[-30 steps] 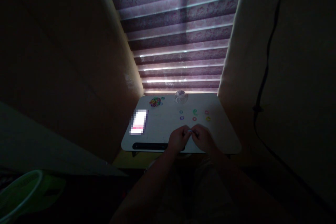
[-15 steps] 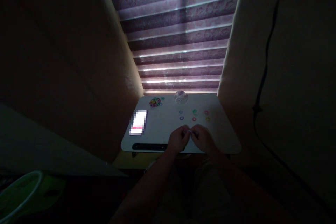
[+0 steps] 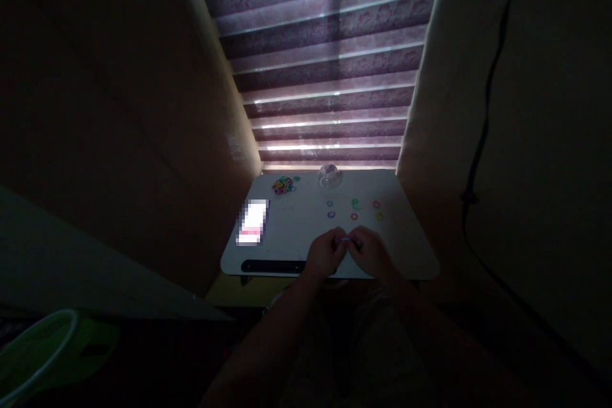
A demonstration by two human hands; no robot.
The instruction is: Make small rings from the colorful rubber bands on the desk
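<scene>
Over the near part of the white table (image 3: 296, 229), my left hand (image 3: 326, 252) and my right hand (image 3: 369, 251) meet, fingers pinched. A small light-purple hair tie (image 3: 345, 240) shows between the fingertips, held from both sides. Just beyond the hands lie several loose hair ties in two rows: a blue one (image 3: 329, 203), a purple one (image 3: 331, 215), a green one (image 3: 354, 203), a red one (image 3: 354, 217), a pink one (image 3: 377, 204) and a yellow one (image 3: 379, 217). The green one looks uncurled. Dim light hides finger detail.
A heap of coloured hair ties (image 3: 282, 185) sits at the table's far left. A clear round container (image 3: 329, 176) stands at the back edge. On the left lies a phone (image 3: 252, 222) with a lit screen. A black slot (image 3: 272, 266) runs along the near edge.
Almost nothing differs. Both hands stay in the same place, and the light-purple hair tie shows slightly more between the fingertips.
</scene>
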